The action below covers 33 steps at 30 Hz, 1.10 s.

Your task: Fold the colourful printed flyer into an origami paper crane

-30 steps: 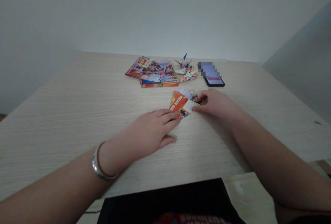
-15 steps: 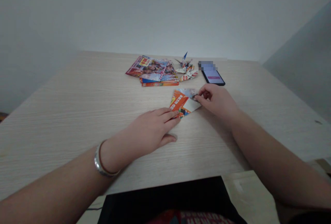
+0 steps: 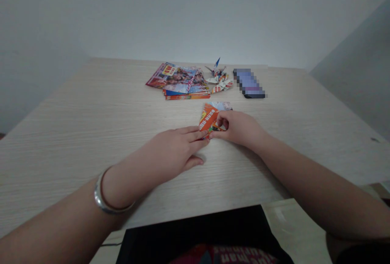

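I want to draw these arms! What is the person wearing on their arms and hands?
Both arms are bare, no sleeves in view. The left hand and right hand have no gloves or visible rings. The left wrist wears a shiny silver bangle with a thin reddish band beside it. The right wrist wears nothing.
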Available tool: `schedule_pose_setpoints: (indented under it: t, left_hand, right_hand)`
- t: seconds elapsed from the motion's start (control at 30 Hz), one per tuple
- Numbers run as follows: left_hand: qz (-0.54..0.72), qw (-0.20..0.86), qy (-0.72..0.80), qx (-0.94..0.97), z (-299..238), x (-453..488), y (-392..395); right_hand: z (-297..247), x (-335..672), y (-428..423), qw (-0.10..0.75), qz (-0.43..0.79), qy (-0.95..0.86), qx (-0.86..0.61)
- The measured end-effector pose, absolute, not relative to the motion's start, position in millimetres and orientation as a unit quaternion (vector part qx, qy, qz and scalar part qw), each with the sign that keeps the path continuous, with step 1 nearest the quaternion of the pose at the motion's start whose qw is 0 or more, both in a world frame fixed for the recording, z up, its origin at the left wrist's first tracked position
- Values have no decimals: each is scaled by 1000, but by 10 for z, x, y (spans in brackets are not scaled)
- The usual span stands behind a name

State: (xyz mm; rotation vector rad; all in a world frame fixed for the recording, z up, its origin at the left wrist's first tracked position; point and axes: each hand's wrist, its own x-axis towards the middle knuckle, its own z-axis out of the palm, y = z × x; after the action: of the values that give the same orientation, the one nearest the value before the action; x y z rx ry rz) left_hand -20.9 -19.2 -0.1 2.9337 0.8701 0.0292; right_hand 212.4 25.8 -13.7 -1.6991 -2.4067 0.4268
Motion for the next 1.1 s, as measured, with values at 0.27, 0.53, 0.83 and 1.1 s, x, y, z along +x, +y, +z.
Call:
schedule_pose_setpoints:
  t: [0.27, 0.53, 0.83, 1.1]
  left_hand:
    - [40, 13, 287, 957, 86, -194, -257]
    - [11, 78, 300, 951, 131, -200, -213]
    - [7, 100, 302, 948, 145, -165, -174]
    - [27, 77, 359, 930, 110, -47, -205]
  right_hand:
    - [-105, 2117, 268, 70, 118, -803, -580]
    - [-171, 2198, 270, 108, 99, -839, -524]
    - [-173, 2378, 355, 176, 79, -944, -267]
    - [-48, 2339, 201, 117, 6, -951, -288]
